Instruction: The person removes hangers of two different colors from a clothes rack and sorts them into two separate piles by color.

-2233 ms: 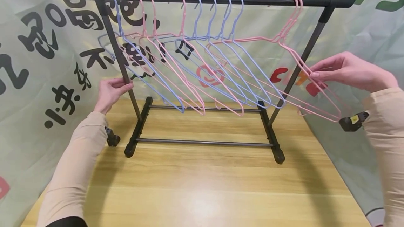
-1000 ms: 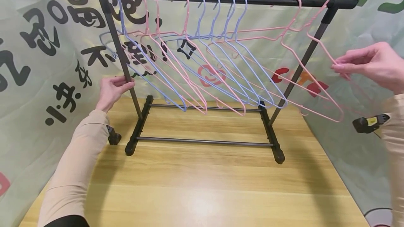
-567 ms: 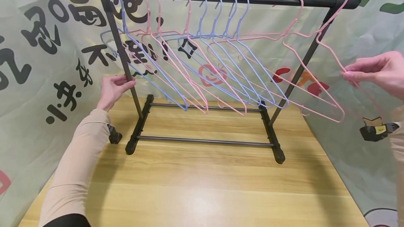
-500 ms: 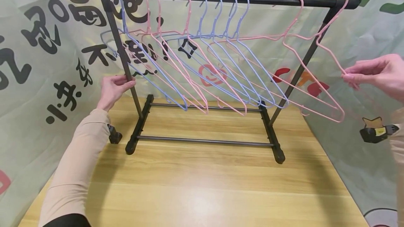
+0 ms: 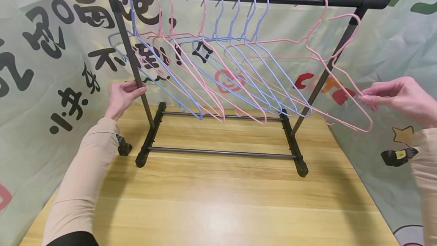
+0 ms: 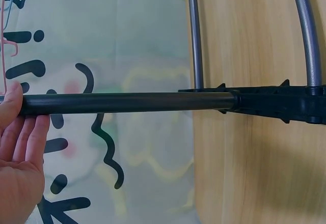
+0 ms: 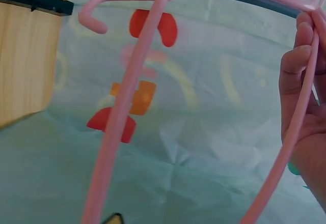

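My left hand grips the left post of a black clothes rack, thumb in front and fingers behind in the left wrist view. At the right, my right hand pinches a pink clothes hanger by its sloping shoulder. That hanger's hook is off the rail, lower than it and before the right post. Just left, another pink hanger hangs on the rail, partly overlapping the held one. Several blue hangers and pink hangers hang along the middle and left.
The rack's base has two black feet joined by thin bars on a wooden table. A printed cloth backdrop surrounds the back and sides. A camera sits at my right wrist.
My right hand has lifted one of two neighbouring pink hangers off the rail, moved it right, then lowered it and brought it back leftward. My left hand keeps its grip on the post.
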